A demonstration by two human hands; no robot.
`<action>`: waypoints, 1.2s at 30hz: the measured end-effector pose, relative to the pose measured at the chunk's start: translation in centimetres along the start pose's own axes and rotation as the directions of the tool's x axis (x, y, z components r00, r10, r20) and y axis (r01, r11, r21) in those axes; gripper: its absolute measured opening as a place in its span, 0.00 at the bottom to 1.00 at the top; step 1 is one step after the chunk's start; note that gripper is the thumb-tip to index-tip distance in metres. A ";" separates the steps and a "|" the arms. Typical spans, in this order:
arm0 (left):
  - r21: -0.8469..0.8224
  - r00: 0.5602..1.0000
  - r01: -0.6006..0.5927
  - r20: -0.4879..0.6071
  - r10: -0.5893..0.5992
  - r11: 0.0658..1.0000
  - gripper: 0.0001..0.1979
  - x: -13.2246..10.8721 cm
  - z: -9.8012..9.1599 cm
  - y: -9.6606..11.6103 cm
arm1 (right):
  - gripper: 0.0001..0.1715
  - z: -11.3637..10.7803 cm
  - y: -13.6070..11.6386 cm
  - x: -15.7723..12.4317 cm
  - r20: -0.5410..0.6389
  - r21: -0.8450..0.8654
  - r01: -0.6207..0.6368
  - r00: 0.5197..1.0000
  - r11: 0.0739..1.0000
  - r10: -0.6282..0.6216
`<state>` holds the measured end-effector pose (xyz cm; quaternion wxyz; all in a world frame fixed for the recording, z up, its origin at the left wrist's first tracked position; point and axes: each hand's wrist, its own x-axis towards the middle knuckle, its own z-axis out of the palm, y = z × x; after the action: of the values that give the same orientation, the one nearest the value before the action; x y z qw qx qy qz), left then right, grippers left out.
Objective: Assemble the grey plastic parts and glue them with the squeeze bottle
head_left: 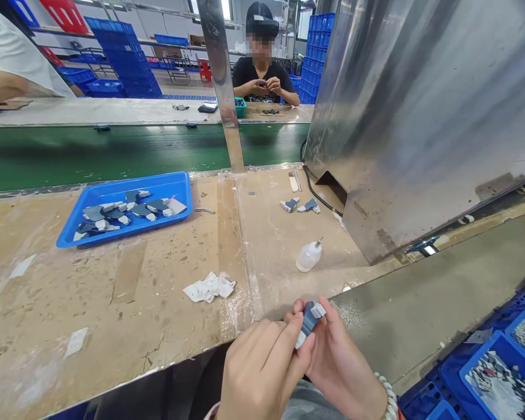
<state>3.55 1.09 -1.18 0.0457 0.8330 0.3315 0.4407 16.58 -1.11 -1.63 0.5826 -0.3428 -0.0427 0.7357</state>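
Both my hands hold one small dark blue-grey and white plastic part (310,321) just off the table's front edge. My left hand (265,364) grips its lower left end between thumb and fingers. Around its right side close the fingers and thumb of my right hand (339,361). Beyond them a white squeeze bottle (309,255) with a thin metal tip stands tilted-looking on the table. Two similar parts, a left one (290,205) and a right one (309,206), lie farther back. A crumpled white tissue (210,287) rests left of my hands.
A blue tray (126,234) with several similar parts sits at left. Behind runs a green conveyor belt (157,149); a co-worker (262,64) sits across it. A large metal housing (420,116) bounds the right side. Blue bins (464,373) of parts stand low at right.
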 end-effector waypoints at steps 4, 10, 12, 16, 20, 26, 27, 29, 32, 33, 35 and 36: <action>0.035 0.999 -0.032 -0.022 0.033 0.999 0.09 -0.1 0.2 0.0 | 0.26 0.4 0.0 -0.2 -0.019 -0.005 0.019 1.000 1.000 -0.019; 0.111 0.994 -0.081 -0.060 0.088 0.991 0.10 -0.2 0.0 0.2 | 0.23 0.4 0.4 -0.6 -0.045 -0.084 0.082 0.995 0.993 -0.086; 0.129 0.997 -0.071 -0.028 0.076 0.989 0.10 -0.1 -0.4 0.4 | 0.21 0.5 0.4 -0.7 -0.033 -0.080 0.056 0.998 0.995 -0.058; 0.097 0.997 -0.075 -0.007 0.076 0.992 0.11 -0.1 -0.8 0.2 | 0.20 0.6 0.3 -0.5 0.013 -0.058 0.027 1.000 0.998 -0.026; -0.058 0.995 0.072 0.078 -0.067 0.996 0.10 -0.4 -1.6 -1.7 | 0.31 -0.8 -0.5 0.2 0.185 -0.234 0.053 0.983 0.971 -0.009; 0.104 0.968 0.186 0.151 -0.201 0.977 0.09 -0.8 -2.7 -5.9 | 0.24 -4.2 -4.2 2.3 0.014 -0.775 0.406 0.777 0.485 -0.630; 0.132 0.965 0.190 0.158 -0.210 0.973 0.09 -0.8 -2.6 -6.3 | 0.25 -4.2 -4.8 2.9 0.022 -0.819 0.412 0.717 0.400 -0.696; 0.165 0.962 0.211 0.142 -0.235 0.963 0.10 -0.9 -2.3 -6.8 | 0.33 -3.9 -5.8 4.2 0.097 -0.860 0.422 0.690 0.289 -0.718; 0.178 0.962 0.236 0.096 -0.255 0.955 0.10 -0.9 -1.6 -6.9 | 0.41 -3.0 -6.4 5.8 0.201 -0.898 0.387 0.785 0.209 -0.586; 0.169 0.964 0.238 0.080 -0.254 0.956 0.10 -0.8 -1.4 -6.9 | 0.40 -2.8 -6.4 6.2 0.216 -0.914 0.362 0.814 0.181 -0.539; 0.135 0.965 0.246 0.060 -0.256 0.960 0.09 -0.7 -1.1 -6.8 | 0.32 -2.5 -6.3 6.7 0.241 -0.939 0.327 0.847 0.106 -0.474; 0.116 0.964 0.251 0.058 -0.259 0.961 0.09 -0.7 -1.1 -6.8 | 0.27 -2.5 -6.2 6.8 0.256 -0.945 0.319 0.852 0.066 -0.457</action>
<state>-1.03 5.73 -3.51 0.0689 0.8001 0.4574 0.3820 22.48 6.04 -3.81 0.4067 -0.6452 -0.5536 0.3345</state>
